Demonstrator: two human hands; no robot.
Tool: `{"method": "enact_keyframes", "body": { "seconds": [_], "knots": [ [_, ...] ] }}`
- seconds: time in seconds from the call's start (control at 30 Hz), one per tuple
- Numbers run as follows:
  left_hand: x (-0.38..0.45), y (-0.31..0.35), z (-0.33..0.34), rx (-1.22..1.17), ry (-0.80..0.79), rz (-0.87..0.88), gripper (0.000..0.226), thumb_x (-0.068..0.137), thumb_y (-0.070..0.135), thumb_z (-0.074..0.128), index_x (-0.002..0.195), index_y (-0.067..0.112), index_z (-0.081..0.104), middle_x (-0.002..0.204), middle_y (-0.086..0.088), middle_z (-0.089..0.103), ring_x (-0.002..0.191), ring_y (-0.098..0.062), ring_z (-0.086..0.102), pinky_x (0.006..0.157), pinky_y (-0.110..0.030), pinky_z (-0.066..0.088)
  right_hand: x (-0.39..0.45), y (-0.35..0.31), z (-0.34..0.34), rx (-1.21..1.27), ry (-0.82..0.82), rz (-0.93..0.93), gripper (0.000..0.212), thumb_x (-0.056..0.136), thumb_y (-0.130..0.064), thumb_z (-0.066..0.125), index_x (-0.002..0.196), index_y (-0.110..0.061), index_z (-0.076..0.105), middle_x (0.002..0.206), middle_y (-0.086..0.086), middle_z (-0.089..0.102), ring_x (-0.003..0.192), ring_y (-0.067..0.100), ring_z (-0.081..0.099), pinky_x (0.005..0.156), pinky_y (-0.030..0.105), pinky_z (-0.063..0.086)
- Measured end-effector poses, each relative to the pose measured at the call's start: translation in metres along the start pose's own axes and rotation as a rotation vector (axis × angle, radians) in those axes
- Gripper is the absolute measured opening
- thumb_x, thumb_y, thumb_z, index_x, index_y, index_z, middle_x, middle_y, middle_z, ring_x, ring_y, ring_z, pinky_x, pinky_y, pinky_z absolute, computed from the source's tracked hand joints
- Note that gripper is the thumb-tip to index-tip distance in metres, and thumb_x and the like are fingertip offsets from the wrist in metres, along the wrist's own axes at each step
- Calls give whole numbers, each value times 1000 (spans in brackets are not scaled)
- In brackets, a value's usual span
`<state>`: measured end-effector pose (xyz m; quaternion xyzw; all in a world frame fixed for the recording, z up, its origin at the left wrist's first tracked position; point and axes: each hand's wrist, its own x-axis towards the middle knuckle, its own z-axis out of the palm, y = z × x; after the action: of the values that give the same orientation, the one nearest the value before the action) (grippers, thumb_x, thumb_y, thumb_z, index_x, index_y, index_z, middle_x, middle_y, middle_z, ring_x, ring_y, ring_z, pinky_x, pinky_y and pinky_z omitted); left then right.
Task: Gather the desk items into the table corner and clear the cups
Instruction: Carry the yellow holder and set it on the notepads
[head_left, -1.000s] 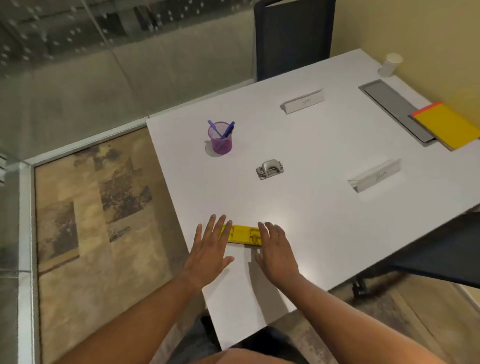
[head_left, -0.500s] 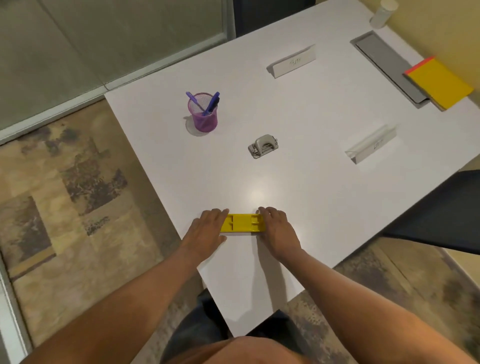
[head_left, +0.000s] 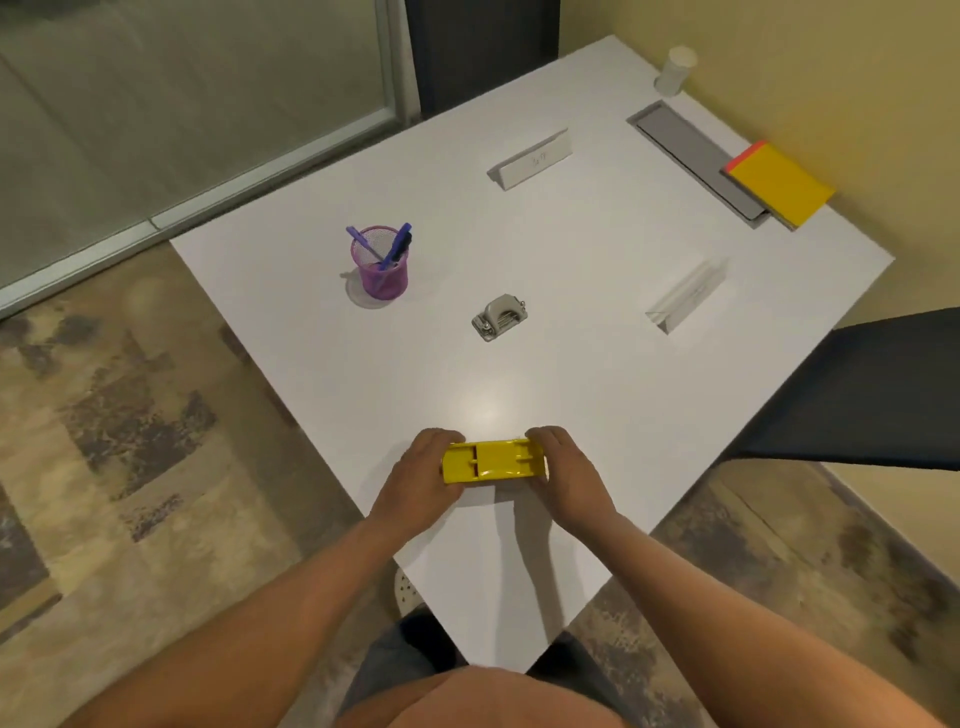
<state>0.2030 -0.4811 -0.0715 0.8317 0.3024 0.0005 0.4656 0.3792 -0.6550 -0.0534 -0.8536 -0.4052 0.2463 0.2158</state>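
Observation:
A flat yellow plastic piece (head_left: 493, 460) is held just above the near part of the white table (head_left: 571, 364). My left hand (head_left: 421, 478) grips its left end and my right hand (head_left: 566, 470) grips its right end, fingers curled over the far edge. Farther back stand a purple mesh pen cup (head_left: 379, 265) with pens, a small grey hole punch (head_left: 500, 317), and two white name tents (head_left: 530, 158) (head_left: 685, 299). A white cup (head_left: 675, 70) stands at the far corner by the wall. A yellow notebook (head_left: 779, 184) lies partly on a grey tray (head_left: 691, 158).
A dark chair (head_left: 862, 395) pushes in at the table's right edge, and another dark chair (head_left: 483, 47) stands behind the far edge. A glass partition (head_left: 182, 104) runs along the left. Patterned carpet (head_left: 130, 441) surrounds the table.
Both hands went from lying flat beside the yellow piece to curling round its ends, and it has tilted up off the table. The camera view shifted.

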Motion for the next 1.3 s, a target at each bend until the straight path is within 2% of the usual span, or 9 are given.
{"method": "enact_keyframes", "body": {
  "seconds": [0.13, 0.23, 0.33, 0.5, 0.6, 0.73, 0.97, 1.17, 1.3],
  "knots": [
    [2, 37, -14, -385, -154, -146, 59, 73, 19, 95, 118, 34, 61, 121, 5, 63, 94, -21, 74, 71, -33, 61, -22, -3, -21, 166, 109, 104, 59, 84, -1, 68, 138, -21, 54, 126, -2, 60, 107, 19, 63, 89, 36, 55],
    [1, 66, -7, -650, -210, -186, 50, 77, 10, 93, 116, 20, 65, 123, -9, 64, 94, -22, 76, 80, -36, 65, -50, -5, -39, 285, 160, 224, 57, 87, -3, 67, 134, -30, 51, 118, -8, 61, 99, 16, 67, 81, 27, 54],
    [0, 94, 10, -765, -262, -201, 40, 81, 11, 90, 113, 12, 66, 119, -15, 65, 96, -28, 75, 83, -42, 66, -86, -5, -50, 435, 240, 329, 60, 85, -3, 72, 131, -35, 50, 118, -11, 60, 94, 17, 70, 77, 29, 60],
    [-14, 141, 53, -730, -357, -192, 37, 84, 13, 88, 114, 14, 66, 117, -17, 66, 100, -32, 74, 79, -39, 66, -153, 3, -62, 808, 416, 449, 71, 74, -11, 94, 132, -28, 57, 122, 4, 66, 99, 21, 74, 87, 39, 64],
    [-31, 166, 79, -685, -442, -170, 36, 86, 13, 86, 116, 15, 65, 120, -16, 64, 104, -34, 73, 82, -41, 66, -190, 13, -69, 939, 565, 492, 68, 73, -6, 93, 131, -20, 60, 117, 13, 70, 96, 22, 74, 82, 43, 65],
    [-58, 197, 120, -628, -560, -135, 34, 89, 12, 83, 117, 13, 64, 117, -14, 64, 101, -30, 74, 79, -37, 65, -248, 35, -74, 1006, 693, 536, 60, 77, -7, 90, 129, -17, 63, 111, 9, 70, 86, 15, 72, 71, 31, 63],
    [-119, 258, 220, -486, -672, -66, 32, 89, 12, 82, 116, 14, 66, 120, -14, 62, 109, -30, 70, 87, -48, 65, -365, 104, -70, 1076, 893, 597, 53, 76, -3, 90, 119, -24, 66, 105, 8, 72, 82, 16, 70, 70, 38, 63],
    [-191, 314, 312, -478, -700, -81, 35, 89, 9, 81, 120, 8, 64, 112, -14, 66, 102, -27, 73, 82, -41, 66, -472, 167, -84, 1154, 960, 602, 53, 77, 3, 87, 118, -22, 65, 96, 0, 74, 80, 17, 69, 74, 40, 63],
    [-222, 349, 360, -473, -741, -93, 37, 89, 7, 81, 121, 6, 63, 108, -12, 68, 94, -22, 75, 82, -40, 66, -526, 197, -102, 1178, 1023, 622, 51, 77, 9, 84, 116, -19, 65, 92, -4, 72, 69, 7, 68, 63, 24, 58]
  ]
}}
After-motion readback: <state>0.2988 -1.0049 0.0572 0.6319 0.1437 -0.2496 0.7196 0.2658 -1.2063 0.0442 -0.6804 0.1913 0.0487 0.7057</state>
